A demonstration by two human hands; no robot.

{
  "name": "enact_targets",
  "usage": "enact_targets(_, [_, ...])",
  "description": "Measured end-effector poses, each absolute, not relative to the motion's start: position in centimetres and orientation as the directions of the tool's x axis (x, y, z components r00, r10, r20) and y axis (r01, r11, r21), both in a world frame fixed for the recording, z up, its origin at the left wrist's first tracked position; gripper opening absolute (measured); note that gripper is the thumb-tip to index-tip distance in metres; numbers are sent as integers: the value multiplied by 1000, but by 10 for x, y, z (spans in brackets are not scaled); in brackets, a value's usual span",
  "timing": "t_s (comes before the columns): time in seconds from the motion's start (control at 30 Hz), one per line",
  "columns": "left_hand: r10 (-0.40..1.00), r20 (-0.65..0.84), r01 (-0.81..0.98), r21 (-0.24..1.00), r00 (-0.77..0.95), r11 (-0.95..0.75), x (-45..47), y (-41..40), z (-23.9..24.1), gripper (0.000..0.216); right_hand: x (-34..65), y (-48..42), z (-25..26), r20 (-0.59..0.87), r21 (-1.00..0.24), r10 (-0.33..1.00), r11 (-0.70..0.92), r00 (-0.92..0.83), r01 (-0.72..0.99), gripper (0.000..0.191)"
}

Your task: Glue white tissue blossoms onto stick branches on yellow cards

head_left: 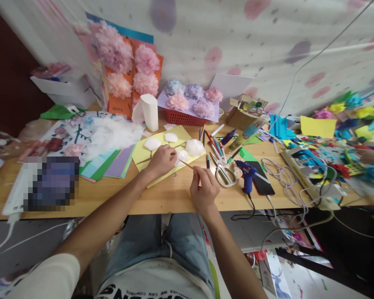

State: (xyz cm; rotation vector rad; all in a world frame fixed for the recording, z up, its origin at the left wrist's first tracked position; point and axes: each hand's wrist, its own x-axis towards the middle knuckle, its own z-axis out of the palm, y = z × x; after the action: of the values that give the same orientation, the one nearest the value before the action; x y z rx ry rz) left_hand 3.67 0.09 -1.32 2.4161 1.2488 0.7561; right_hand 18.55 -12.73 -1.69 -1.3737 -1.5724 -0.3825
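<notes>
A thin brown stick [187, 164] spans the gap between my two hands over a yellow sheet [160, 180]. My right hand [205, 187] pinches its near end. At its far end my left hand [162, 160] has its fingers closed, with the fingertips partly hidden. On the sheet lie a fluffy white cotton ball [195, 147], a second cotton ball [182, 158] beside my left fingers, and flat white paper shapes [152, 144]. Brown stems [145, 160] rest on the sheet near my left wrist.
Scissors [225, 173], a blue glue gun [247, 174] and a black phone [263, 182] lie to the right, before a power strip [308, 178] with tangled cables. Cotton wool [112, 135] and coloured papers [120, 164] are left. Another person's hand [372, 160] shows far right.
</notes>
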Motion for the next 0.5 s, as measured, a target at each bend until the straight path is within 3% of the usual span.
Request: enact_targets(0.5, [893,257,684,576,369,-449,31,3,-15,12,185,-128,-8,843,-326,523,315,123,891,16])
